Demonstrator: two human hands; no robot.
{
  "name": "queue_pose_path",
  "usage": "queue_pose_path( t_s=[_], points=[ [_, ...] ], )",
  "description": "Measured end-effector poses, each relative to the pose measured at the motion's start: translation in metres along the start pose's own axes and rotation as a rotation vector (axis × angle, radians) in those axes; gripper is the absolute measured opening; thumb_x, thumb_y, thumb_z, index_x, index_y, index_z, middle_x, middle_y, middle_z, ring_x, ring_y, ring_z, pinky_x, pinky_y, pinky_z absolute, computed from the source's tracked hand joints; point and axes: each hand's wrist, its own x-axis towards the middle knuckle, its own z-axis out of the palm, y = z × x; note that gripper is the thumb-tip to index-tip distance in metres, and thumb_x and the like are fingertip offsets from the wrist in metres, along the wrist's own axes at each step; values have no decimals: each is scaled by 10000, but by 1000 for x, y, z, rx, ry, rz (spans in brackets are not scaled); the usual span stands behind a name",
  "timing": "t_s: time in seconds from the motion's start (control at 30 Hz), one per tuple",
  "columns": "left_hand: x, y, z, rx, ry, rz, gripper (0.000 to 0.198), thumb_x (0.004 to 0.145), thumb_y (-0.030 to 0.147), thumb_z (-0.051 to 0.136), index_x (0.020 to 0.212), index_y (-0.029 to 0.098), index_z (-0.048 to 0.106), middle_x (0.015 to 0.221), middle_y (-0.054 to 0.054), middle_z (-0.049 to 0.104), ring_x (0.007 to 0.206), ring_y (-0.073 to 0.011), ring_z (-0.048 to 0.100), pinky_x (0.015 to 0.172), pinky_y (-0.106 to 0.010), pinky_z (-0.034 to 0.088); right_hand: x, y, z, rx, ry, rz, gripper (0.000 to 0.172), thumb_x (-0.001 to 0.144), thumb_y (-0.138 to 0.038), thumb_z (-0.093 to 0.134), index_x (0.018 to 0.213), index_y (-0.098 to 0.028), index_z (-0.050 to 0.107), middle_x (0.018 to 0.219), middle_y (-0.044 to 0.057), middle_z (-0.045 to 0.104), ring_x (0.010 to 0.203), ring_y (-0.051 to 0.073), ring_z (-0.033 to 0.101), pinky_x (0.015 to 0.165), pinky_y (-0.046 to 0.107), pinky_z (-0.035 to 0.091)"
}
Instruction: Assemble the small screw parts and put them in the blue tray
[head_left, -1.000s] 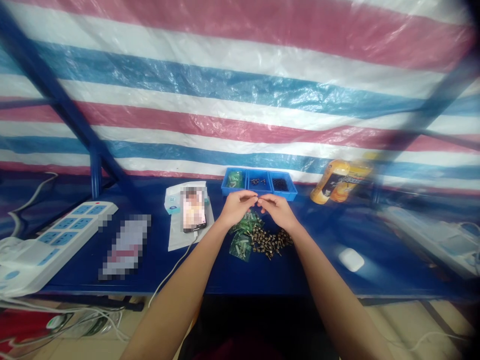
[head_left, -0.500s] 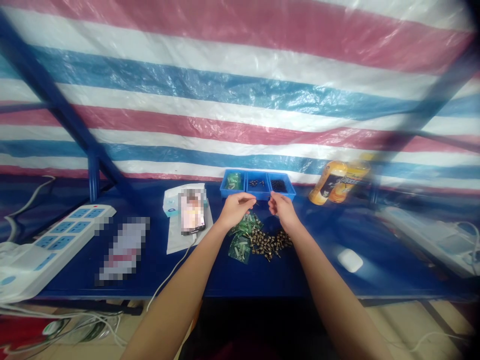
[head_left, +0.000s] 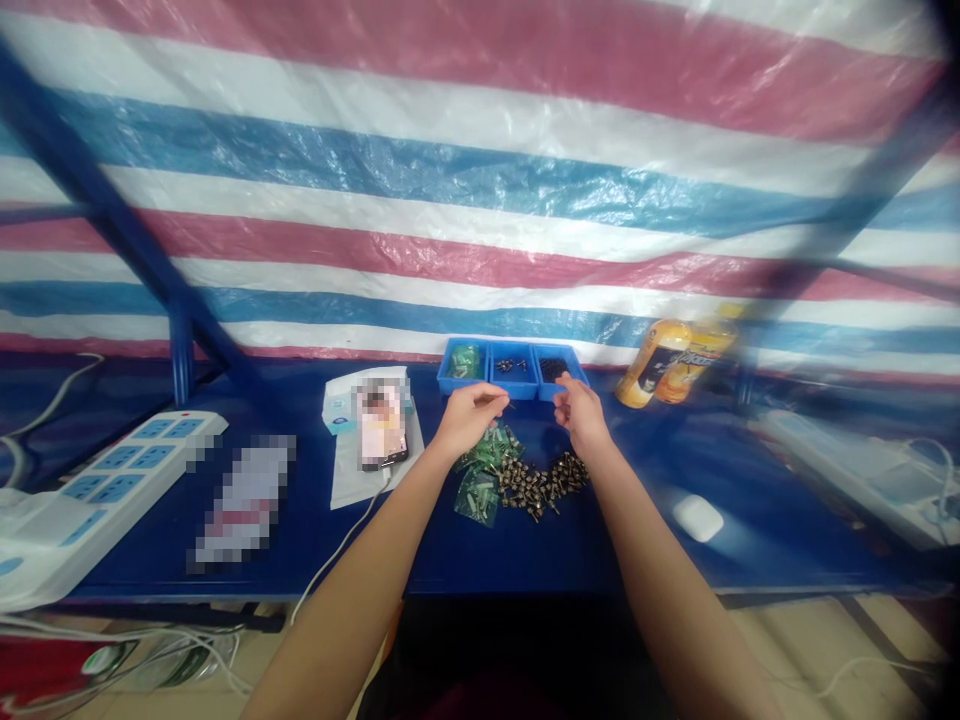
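In the head view, the left hand (head_left: 466, 418) hovered above the blue bench (head_left: 525, 550) with thumb and forefinger pressed together on a thin dark part (head_left: 504, 403). The part stuck out past the fingertips. Its long axis seemed to lie nearly level, with the free end pointing toward the right hand (head_left: 581, 412), though it was too small and blurred to be sure.

The right hand was raised a little apart from the left, beyond that free end. Its fingers were curled inward, and I could not tell whether they pinched anything.

Just beyond both hands' knuckles stood a blue tray (head_left: 495, 391) with three compartments. The right hand's fingertips were near the rightmost one.

Below the left palm lay small green bags (head_left: 480, 478). Under and between the wrists lay a pile of brass parts (head_left: 541, 484).

Outward of the left forearm rested a phone (head_left: 381, 425), and farther that way a white power strip (head_left: 97, 490). Outward of the right hand stood orange bottles (head_left: 664, 362), and beside the right forearm lay a white case (head_left: 697, 518).
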Motion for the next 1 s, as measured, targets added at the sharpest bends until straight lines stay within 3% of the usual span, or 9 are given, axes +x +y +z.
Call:
queue_pose_path(
  t_s=[0.07,0.23,0.33,0.53,0.67,0.77,0.9,1.0],
  points=[
    [0,0,0,3,-6,9,258,777,371,740,910,151,737,823,-66,723,709,-165,654,572,-252,525,-3,0,1,-83,-77,-41,379,761,-564,695,861,-207,613,531,-68,489,397,67,366,392,223,241],
    [-2,0,0,10,-25,62,264,764,363,758,915,148,730,874,-74,735,718,-166,664,575,-252,520,-19,1,9,-335,-528,-150,381,830,-561,635,798,-182,643,672,-25,578,495,72,449,481,232,311],
    [-3,3,0,28,-33,77,243,766,348,757,900,147,724,870,-74,736,705,-161,662,596,-260,522,-24,2,13,-384,-595,-199,368,846,-533,627,732,-183,603,672,-33,564,528,79,472,523,235,339],
    [-5,7,2,51,-28,76,259,796,351,730,977,166,722,926,-82,748,780,-182,694,716,-303,557,-20,6,13,-289,-523,-134,332,852,-486,627,712,-187,595,591,-44,520,487,82,449,492,235,315],
    [-4,6,0,82,14,35,271,834,392,680,1006,185,718,909,-64,752,768,-182,696,725,-307,556,-8,8,12,-102,-306,-67,366,790,-520,680,684,-185,581,539,-45,491,447,75,419,438,227,275],
    [-3,5,-1,115,21,45,268,839,414,668,983,194,722,918,-59,755,770,-181,694,730,-301,551,2,8,9,32,-138,-46,377,719,-541,736,799,-197,602,577,-45,531,436,70,415,417,216,273],
    [-3,5,-1,149,22,71,260,849,417,649,969,199,725,923,-54,755,781,-183,695,742,-296,544,8,9,4,-108,-53,-71,444,689,-543,749,946,-199,640,596,-42,560,408,68,364,395,221,230],
    [-3,5,-1,177,36,82,243,852,403,640,948,198,726,912,-50,756,793,-188,698,756,-296,539,5,12,0,-351,-45,-225,392,773,-542,669,936,-186,677,591,-28,564,475,108,449,468,246,345]
  ],
)
